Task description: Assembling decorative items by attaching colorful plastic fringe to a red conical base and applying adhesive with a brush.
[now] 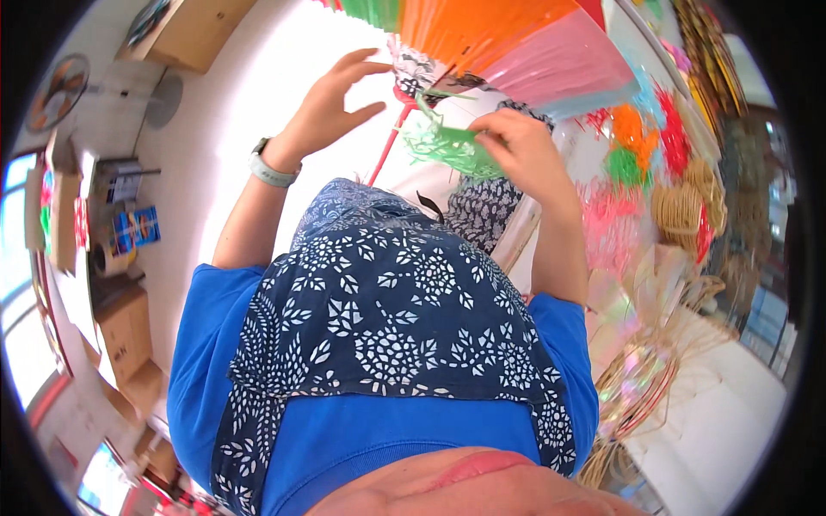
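Observation:
My right hand (pixel 523 148) pinches a piece of light green fringed paper (pixel 460 148), whose cut strips hang loosely and blur a little. My left hand (pixel 331 103) holds nothing, its thumb and fingers spread apart to the left of the paper. Just beyond both hands is a large fan-like spread of paper in bands of green, orange (pixel 499 39), pink (pixel 559 60) and pale blue. A thin red rod (pixel 389 146) slants down below it, between my hands. Dark blue cloth with white patterns (pixel 486 211) lies around my lap.
On the right, a table carries piles of fringed paper in orange (pixel 635 133), green (pixel 626 166), red and pink (pixel 611 219). Coils of tan cord (pixel 675 213) and thin looped strips (pixel 641 391) lie nearby. Cardboard boxes (pixel 125 340) and a fan (pixel 58 92) stand at the left.

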